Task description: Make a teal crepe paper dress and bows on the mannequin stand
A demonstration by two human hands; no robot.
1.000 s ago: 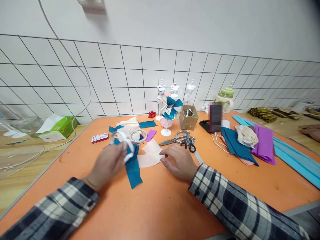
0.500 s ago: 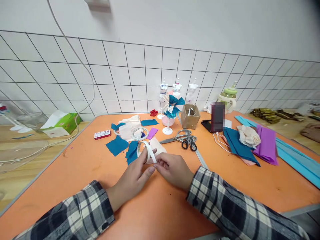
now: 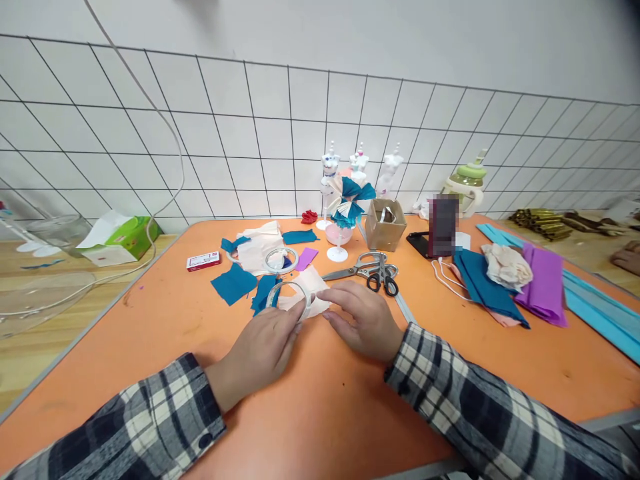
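Note:
My left hand [image 3: 265, 347] is closed on a roll of white tape [image 3: 289, 298], held on edge over the orange table [image 3: 150, 347]. My right hand [image 3: 361, 318] lies palm down beside it, fingers curled, fingertips on a pale pink piece of paper [image 3: 310, 293] next to the roll. Teal paper scraps [image 3: 233, 283] lie just left of the roll. Scissors [image 3: 373, 272] rest right behind my right hand.
A second tape ring [image 3: 280, 259], a small red box [image 3: 203, 261], a green tissue box [image 3: 120, 237], small white mannequin stands [image 3: 331, 193] with a teal paper dress, a cardboard box [image 3: 385, 227], a phone [image 3: 443, 225] and folded teal and purple paper [image 3: 543, 285] stand around. Another person's hand [image 3: 627, 257] shows at far right.
My left hand brought the tape roll from the left to the middle, leaving the teal scraps on the table. My right hand met the roll, then settled onto the pink paper.

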